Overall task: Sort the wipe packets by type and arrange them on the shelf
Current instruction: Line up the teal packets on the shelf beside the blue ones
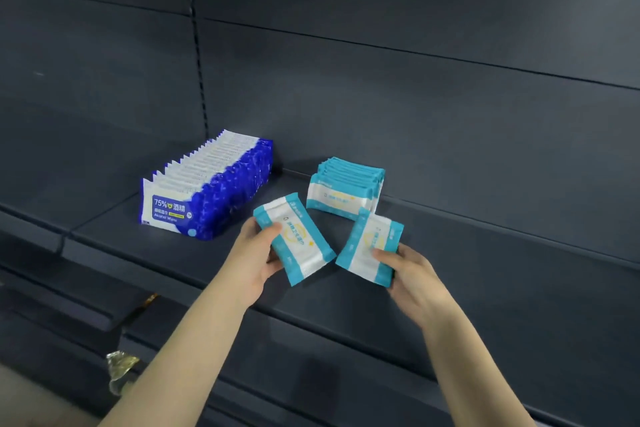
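A long row of dark blue and white alcohol wipe packets (207, 187) stands upright on the dark shelf (485, 274), at the left. To its right stands a shorter row of light blue and white packets (346, 189). My left hand (258, 253) pinches one light blue packet (294, 239) by its left end, above the shelf's front. My right hand (407, 270) grips a second light blue packet (370, 248) from the lower right, just in front of the light blue row. The two held packets nearly touch at their lower corners.
The shelf's back panel (415, 97) rises behind the rows, with a slotted upright (197, 45) at the left. A lower shelf (69, 308) shows at the bottom left, with a crumpled clear wrapper (121, 371) near it.
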